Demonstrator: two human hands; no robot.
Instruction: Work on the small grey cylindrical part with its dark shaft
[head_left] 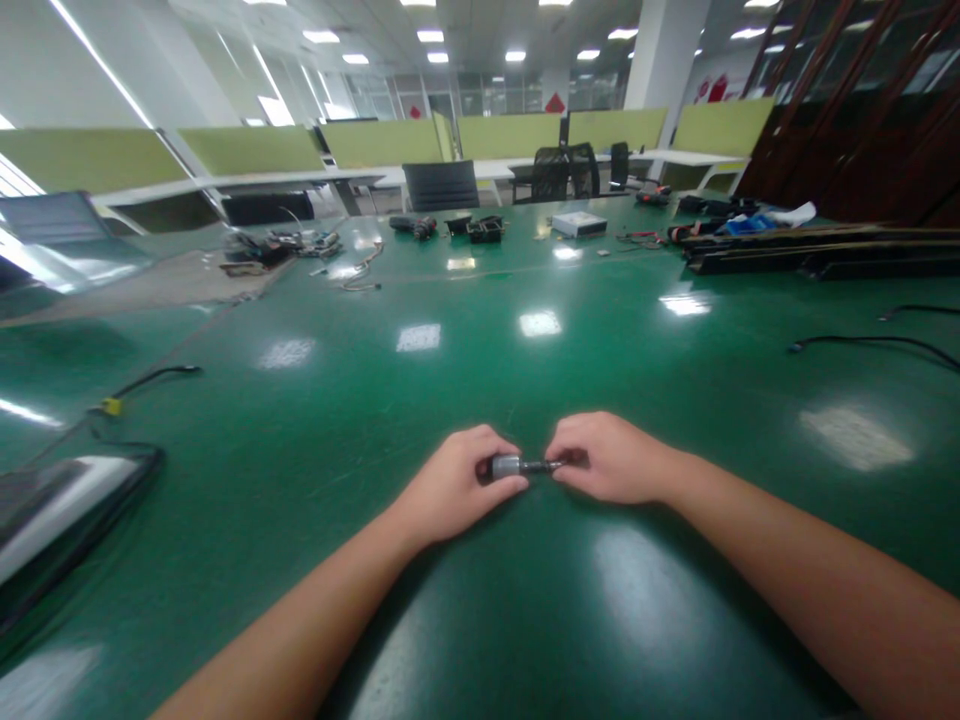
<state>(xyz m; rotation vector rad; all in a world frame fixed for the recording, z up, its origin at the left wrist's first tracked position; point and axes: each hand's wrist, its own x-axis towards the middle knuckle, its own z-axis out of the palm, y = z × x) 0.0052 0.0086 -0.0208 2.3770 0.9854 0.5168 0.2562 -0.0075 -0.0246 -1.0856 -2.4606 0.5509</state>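
Low in the middle of the view, both hands meet over a small cylindrical tool [506, 466] with a grey body and a thin dark shaft [534, 467]. My left hand [457, 485] is closed around the grey body, fingers above and thumb below. The fingertips of my right hand [600, 458] pinch the far end of the shaft, where a small metal tip partly shows. The tool lies level, pointing left to right, just over the green tabletop [480, 390]. Its exact kind is too small and blurred to tell.
On the left sits a grey-and-white device [71, 500] with a black cable [157, 375]. Farther back lie a power drill [412, 226], black parts [476, 228] and a silver box [578, 224]. Long black strips [817, 250] and loose cables [870, 340] occupy the right side.
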